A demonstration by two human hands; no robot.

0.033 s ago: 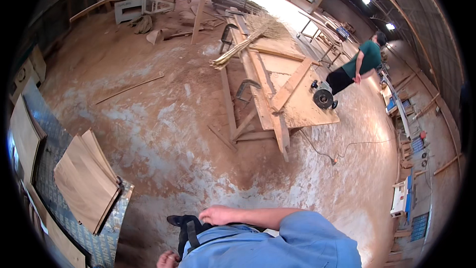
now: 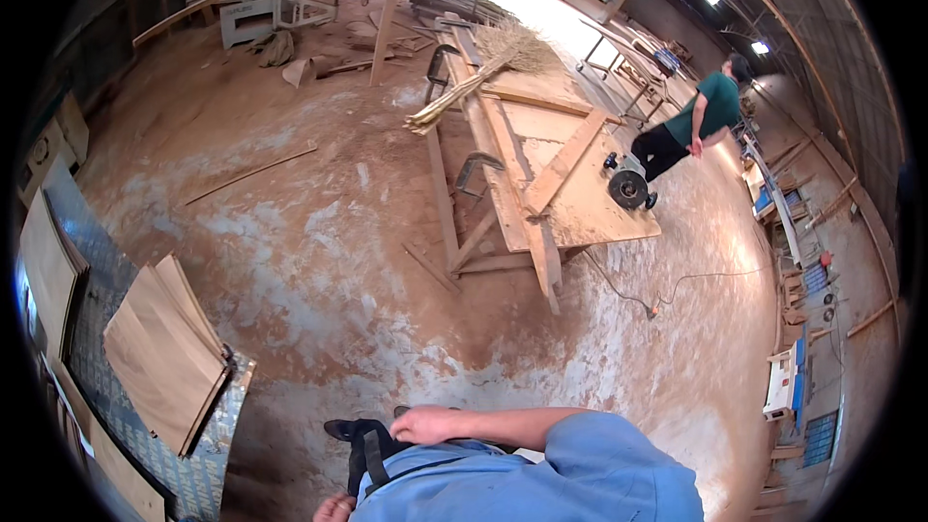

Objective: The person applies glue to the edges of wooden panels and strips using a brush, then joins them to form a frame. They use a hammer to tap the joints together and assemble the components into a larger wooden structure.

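My right hand is in front of my blue shirt, its forearm reaching across from the right. Its fingers curl downward, and nothing shows in them. Low at the bottom edge, my left hand is only partly visible, fingers bent inward with no object seen. Both hands are beside my dark trousers and a dark strap. One dark shoe shows on the floor just beyond them. Neither hand touches the workbench or the wood sheets.
Ahead stands a wooden workbench bearing a straw broom, clamps and a power tool with a black disc. A person in green stands beyond it. Curved wood sheets lie at left; a cord crosses the floor.
My left hand appears slightly farther right. My right hand is a touch farther right and lower. The surroundings have shifted slightly left in view.
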